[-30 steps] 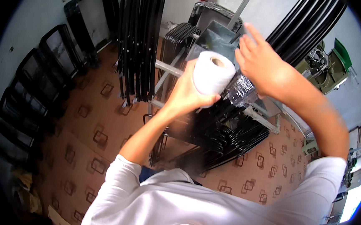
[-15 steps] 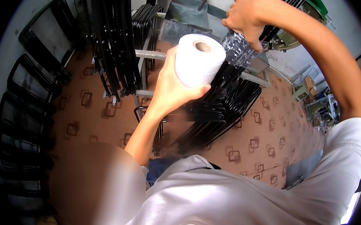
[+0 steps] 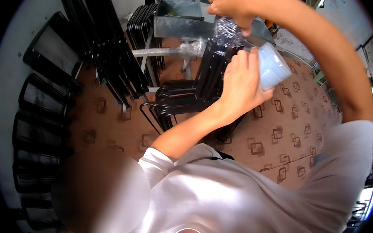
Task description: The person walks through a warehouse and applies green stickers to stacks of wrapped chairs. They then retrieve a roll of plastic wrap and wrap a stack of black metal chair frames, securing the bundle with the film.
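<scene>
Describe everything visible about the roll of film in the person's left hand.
The roll of stretch film is a pale bluish-white cylinder, looking like tightly wound clear plastic. It lies tilted, one end facing up and right. The left hand grips its side from the left. A crinkled clear sheet runs from it up to the right hand, over a bundle of black metal frames.

There is one view only, from a head-worn fisheye camera looking steeply down over the person's own white shirt [image 3: 232, 206] and forearms. It sits close: the left hand [image 3: 240, 83] and right hand [image 3: 229, 4] fill the upper middle, near the lens. Beyond them lies the patterned floor [image 3: 280, 136], with black frames [image 3: 183, 99] leaning along the left. Straight edges bow toward the dark round rim.
</scene>
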Demonstrator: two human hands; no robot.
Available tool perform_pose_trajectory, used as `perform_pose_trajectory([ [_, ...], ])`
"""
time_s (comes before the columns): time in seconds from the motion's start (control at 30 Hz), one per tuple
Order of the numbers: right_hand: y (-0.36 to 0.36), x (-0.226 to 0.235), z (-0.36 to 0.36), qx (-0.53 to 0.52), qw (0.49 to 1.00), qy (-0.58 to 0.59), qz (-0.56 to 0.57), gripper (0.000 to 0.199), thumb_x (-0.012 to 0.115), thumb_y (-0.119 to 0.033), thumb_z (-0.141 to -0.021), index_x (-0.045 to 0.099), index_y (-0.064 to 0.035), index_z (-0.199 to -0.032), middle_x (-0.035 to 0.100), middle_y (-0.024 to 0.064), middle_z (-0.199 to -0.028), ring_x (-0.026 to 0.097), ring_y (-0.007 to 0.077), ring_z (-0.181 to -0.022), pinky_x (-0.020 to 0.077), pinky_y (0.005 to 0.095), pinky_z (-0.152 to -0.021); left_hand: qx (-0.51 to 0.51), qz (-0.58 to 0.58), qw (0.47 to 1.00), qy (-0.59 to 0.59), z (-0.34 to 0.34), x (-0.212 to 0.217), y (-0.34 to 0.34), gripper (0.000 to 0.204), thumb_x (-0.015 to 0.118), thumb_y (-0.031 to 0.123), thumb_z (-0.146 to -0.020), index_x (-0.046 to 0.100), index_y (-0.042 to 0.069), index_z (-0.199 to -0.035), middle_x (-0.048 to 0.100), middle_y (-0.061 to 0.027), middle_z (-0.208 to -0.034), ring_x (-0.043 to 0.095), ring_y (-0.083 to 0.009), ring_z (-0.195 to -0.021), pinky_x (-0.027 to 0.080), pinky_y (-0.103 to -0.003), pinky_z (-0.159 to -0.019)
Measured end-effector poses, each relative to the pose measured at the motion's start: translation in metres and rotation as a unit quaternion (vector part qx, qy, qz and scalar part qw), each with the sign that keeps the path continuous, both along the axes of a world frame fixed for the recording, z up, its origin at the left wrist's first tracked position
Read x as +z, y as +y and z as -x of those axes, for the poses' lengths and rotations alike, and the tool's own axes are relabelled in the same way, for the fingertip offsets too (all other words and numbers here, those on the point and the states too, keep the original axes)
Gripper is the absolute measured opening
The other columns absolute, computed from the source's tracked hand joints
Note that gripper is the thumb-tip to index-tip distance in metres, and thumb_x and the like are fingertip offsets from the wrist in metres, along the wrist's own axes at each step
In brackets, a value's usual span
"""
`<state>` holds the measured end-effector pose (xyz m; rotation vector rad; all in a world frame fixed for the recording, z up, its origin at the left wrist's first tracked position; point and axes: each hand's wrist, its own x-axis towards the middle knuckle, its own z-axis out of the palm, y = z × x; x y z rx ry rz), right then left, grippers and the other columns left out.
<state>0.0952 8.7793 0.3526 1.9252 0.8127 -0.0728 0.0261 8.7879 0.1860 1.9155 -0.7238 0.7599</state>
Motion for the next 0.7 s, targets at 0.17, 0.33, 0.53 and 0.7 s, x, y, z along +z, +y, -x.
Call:
perform_pose_trajectory([
  [0.17, -0.091, -0.046, 0.09, 0.142, 0.625, -0.165, -0.75, 0.064, 0.073, -0.031, -0.063, 0.049, -0.0019, -0.114, 0.055, 0.0116, -0.11, 0.054, 0.0201, -0.1, 0.0339, 0.0333, -0.092, 0.063, 0.013, 0.998, 0.021, 0.007, 0.001, -0.009, 0.082, 0.075, 0.019, -0.051, 0.034, -0.008, -0.117, 0.042, -0.0175, -0.092, 0.046, -0.0336, -0.084, 0.043, -0.039, -0.071],
  [0.33, -0.103, -0.169, 0.082, 0.038, 0.101, 0.122, -0.987, 0.076, 0.073, -0.011, -0.066, 0.029, 0.0013, -0.126, 0.044, 0.0132, -0.118, 0.043, 0.0205, -0.111, 0.0332, 0.0321, -0.095, 0.159, -0.004, 0.987, -0.011, -0.001, -0.013, -0.022, 0.077, 0.075, 0.022, -0.055, 0.036, -0.004, -0.116, 0.044, -0.0188, -0.094, 0.049, -0.0364, -0.084, 0.045, -0.042, -0.067],
  [0.53, -0.121, -0.172, 0.077, -0.029, 0.01, 0.121, -0.992, 0.086, 0.078, -0.017, -0.053, 0.033, 0.0045, -0.124, 0.053, 0.0149, -0.107, 0.053, 0.0198, -0.097, 0.042, 0.0319, -0.086, -0.004, 0.09, 0.996, -0.008, -0.037, 0.009, 0.029, 0.068, 0.075, 0.022, -0.06, 0.046, 0.002, -0.118, 0.046, -0.014, -0.11, 0.047, -0.0255, -0.102, 0.038, -0.036, -0.089],
  [0.7, -0.117, -0.195, 0.065, -0.041, 0.02, 0.197, -0.979, 0.091, 0.08, -0.018, -0.052, 0.031, 0.0039, -0.126, 0.051, 0.0162, -0.109, 0.052, 0.0224, -0.1, 0.0408, 0.0338, -0.088, -0.064, 0.18, 0.968, 0.163, -0.087, 0.038, 0.045, 0.071, 0.073, 0.033, -0.064, 0.044, 0.0, -0.119, 0.052, -0.0102, -0.108, 0.048, -0.0184, -0.1, 0.035, -0.032, -0.089],
])
